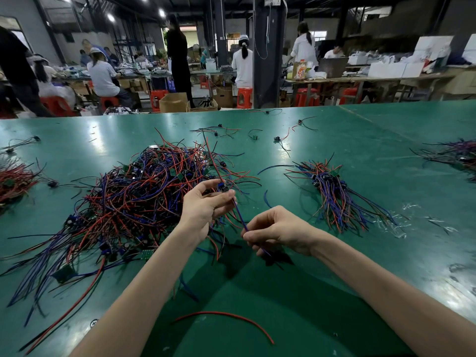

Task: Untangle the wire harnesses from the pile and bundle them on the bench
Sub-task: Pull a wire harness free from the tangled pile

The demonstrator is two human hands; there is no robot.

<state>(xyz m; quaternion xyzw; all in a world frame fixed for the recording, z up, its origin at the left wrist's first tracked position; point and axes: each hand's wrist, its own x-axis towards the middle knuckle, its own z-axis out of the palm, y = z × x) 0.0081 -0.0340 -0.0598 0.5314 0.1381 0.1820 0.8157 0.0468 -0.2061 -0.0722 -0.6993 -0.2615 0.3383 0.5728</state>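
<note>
A big tangled pile of red, blue and black wire harnesses [134,194] lies on the green bench [360,155], left of centre. My left hand [203,207] is raised at the pile's right edge and pinches the small connector end of one harness [238,211], whose red wire rises toward the pile's top. Its blue wire runs down to my right hand [275,230], which pinches it between thumb and fingers. A sorted bundle of harnesses [334,197] lies to the right, wires aligned.
Another heap of red wires [13,179] sits at the left edge and a further bundle [456,155] at the far right. Loose single harnesses [280,140] dot the far bench. A stray red wire [226,318] lies near me. People work at tables beyond.
</note>
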